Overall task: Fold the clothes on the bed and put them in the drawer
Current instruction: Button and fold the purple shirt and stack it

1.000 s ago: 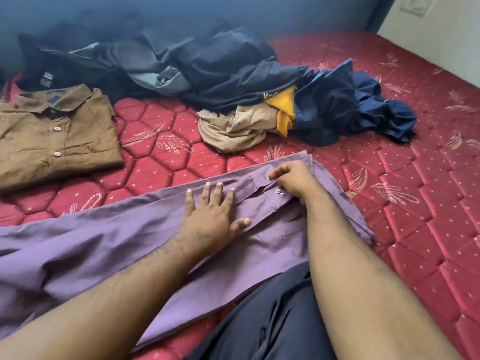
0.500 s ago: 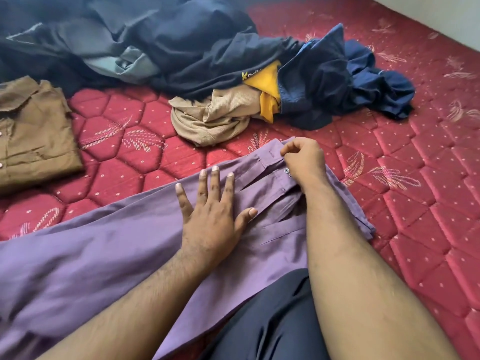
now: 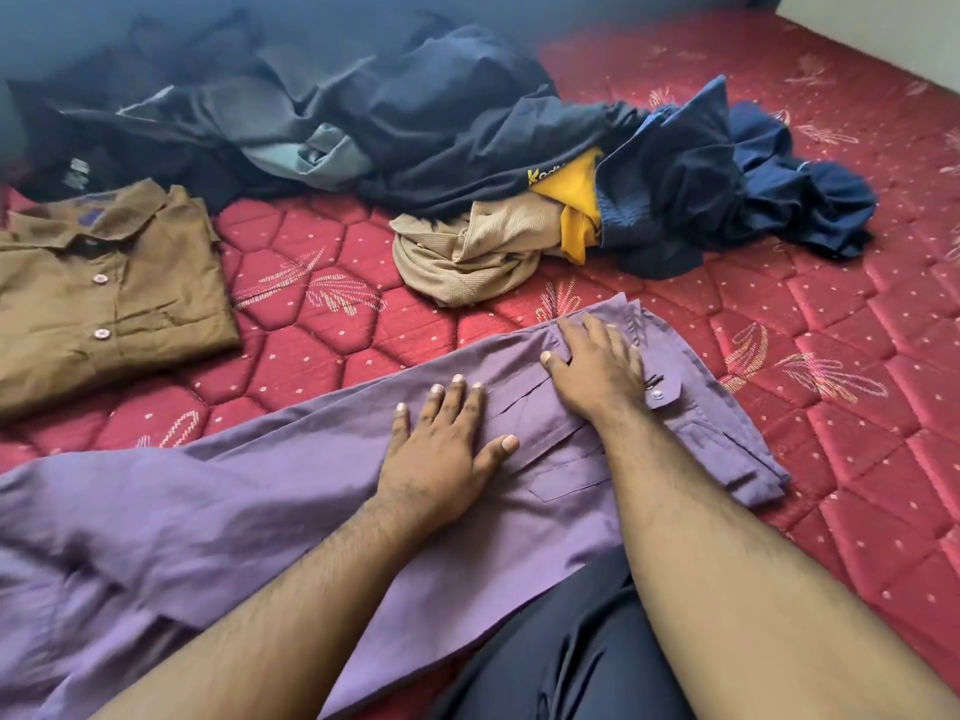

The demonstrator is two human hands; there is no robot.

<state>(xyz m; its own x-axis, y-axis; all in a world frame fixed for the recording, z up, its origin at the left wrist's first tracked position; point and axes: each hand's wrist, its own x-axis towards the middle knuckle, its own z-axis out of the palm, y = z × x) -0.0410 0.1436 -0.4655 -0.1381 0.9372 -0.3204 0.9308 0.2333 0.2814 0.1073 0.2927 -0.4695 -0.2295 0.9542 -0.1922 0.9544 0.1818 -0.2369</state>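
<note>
I am pressing both hands flat, fingers straight, on the purple shirt [image 3: 291,511]. Its length is trailing leftward from my left hand [image 3: 441,449]; my right hand [image 3: 597,371] is resting by the collar.

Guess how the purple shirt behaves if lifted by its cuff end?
Likely floppy: the purple shirt lies thin and wrinkled on the bed, so it would drape and unfold. Probably light. Both the left hand and right hand press it flat, suggesting folds won't hold alone.

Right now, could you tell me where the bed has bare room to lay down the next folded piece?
Bare mattress lies right of the purple trousers, and a smaller patch between them, the brown shirt and the tan garment. The back is crowded with the dark clothes pile.
</note>
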